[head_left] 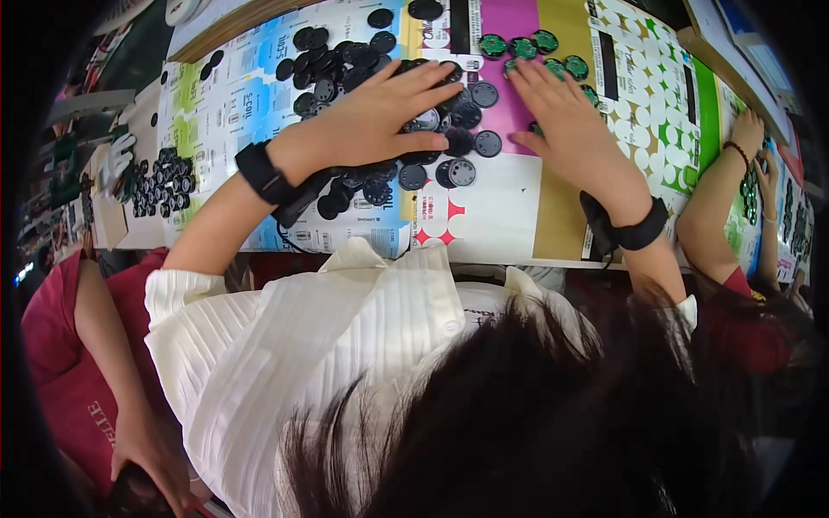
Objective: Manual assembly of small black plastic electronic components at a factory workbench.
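My left hand (380, 114) lies spread over a heap of round black plastic discs (345, 65), its fingers pointing right and its thumb apart. Several discs, such as a grey-black disc with small holes (487, 143), lie loose around the fingertips. On the purple strip, my right hand (566, 121) rests with fingers stretched out. Its fingertips touch or partly cover a group of round green circuit boards (522, 47); what is under the fingers is hidden. Neither hand visibly grips anything. Both wrists wear black bands.
Printed sheets (484, 216) cover the table. At the left stands a cluster of small black round parts (164, 183). A raised wooden edge (237, 26) runs along the back. To the right, another person's hand (748, 129) works near green boards; a person in red (121, 345) is at my left.
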